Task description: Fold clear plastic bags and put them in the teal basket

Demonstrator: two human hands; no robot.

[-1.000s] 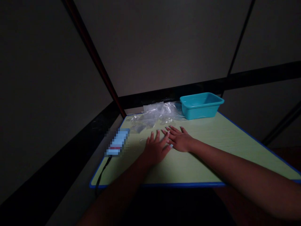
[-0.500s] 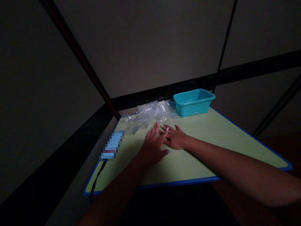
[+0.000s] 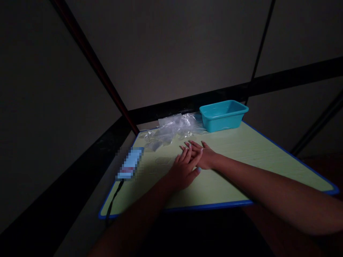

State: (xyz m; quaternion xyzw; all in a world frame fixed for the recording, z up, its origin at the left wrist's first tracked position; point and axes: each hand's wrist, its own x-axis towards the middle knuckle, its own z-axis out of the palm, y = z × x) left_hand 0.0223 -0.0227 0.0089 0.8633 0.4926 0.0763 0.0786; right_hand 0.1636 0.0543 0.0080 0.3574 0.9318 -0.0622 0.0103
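My left hand has its fingers spread, and its fingertips overlap the fingers of my right hand. The right hand lies palm down, fingers apart, on the pale green table with a blue edge. Neither hand shows an object in it. Crumpled clear plastic bags lie just beyond the fingertips. Behind the right hand, at the back of the table, stands a turquoise plastic basin.
A phone with a blurred screen lies at the table's left edge, with a dark cable running from it toward the front. Dark wall panels rise behind the table.
My left hand has moved to the right and now overlaps the right hand's fingers more. The right hand has stayed nearly in place. The view has shifted slightly.
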